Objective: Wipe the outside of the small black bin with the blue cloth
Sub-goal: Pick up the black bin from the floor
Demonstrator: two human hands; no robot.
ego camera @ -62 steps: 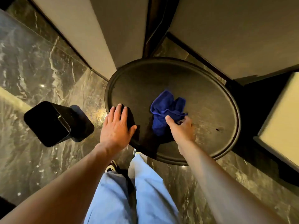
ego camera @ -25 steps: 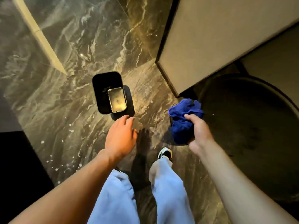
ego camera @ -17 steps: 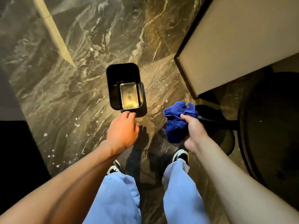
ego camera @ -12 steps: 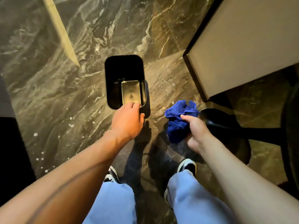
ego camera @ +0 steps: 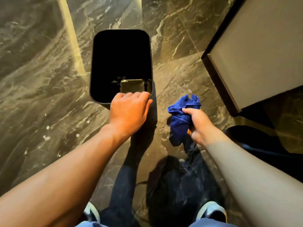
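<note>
Looking down, I see the small black rectangular plastic bin (ego camera: 105,63) at twelve o'clock, long axis running twelve to six. My left hand (ego camera: 129,112) grips its near rim; my right hand (ego camera: 199,125), at three o'clock, clenches the crumpled blue cloth (ego camera: 179,122) just beside it.

I see the left hand (ego camera: 129,112) stretched forward on a bare forearm, palm down, its fingers (ego camera: 141,95) curled over the near rim of the small black bin (ego camera: 98,89), by the right near corner. The right hand (ego camera: 199,124) sits just right of the bin and apart from it, lower in my view, fist closed around the bunched blue cloth (ego camera: 179,122), thumb on top. Both forearms angle inward toward the bin
</note>
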